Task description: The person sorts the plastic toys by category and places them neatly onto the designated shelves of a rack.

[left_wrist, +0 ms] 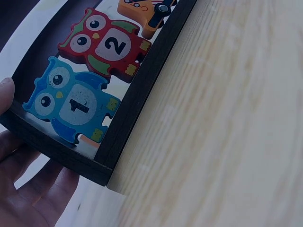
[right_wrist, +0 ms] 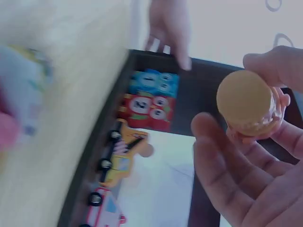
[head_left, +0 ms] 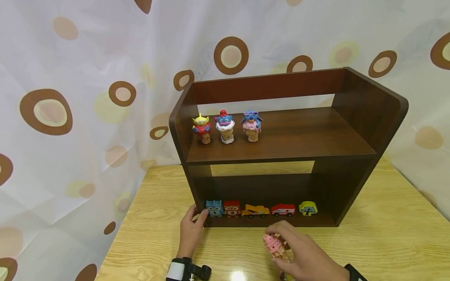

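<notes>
My left hand grips the lower left side of a dark brown two-tier shelf. In the left wrist view its thumb lies inside the side panel and the fingers outside. My right hand, before the shelf's lower front edge, holds a pink ice-cream-cone figurine. The right wrist view shows the figurine's round tan base facing the camera, with the thumb and fingers about it. Below that hand, another small colourful toy is mostly hidden at the bottom of the head view.
Three cone figurines stand on the upper tier: a red-and-yellow one, a blue-and-white one, a blue-and-pink one. Below are a blue owl, red owl, yellow truck, ambulance and tree block.
</notes>
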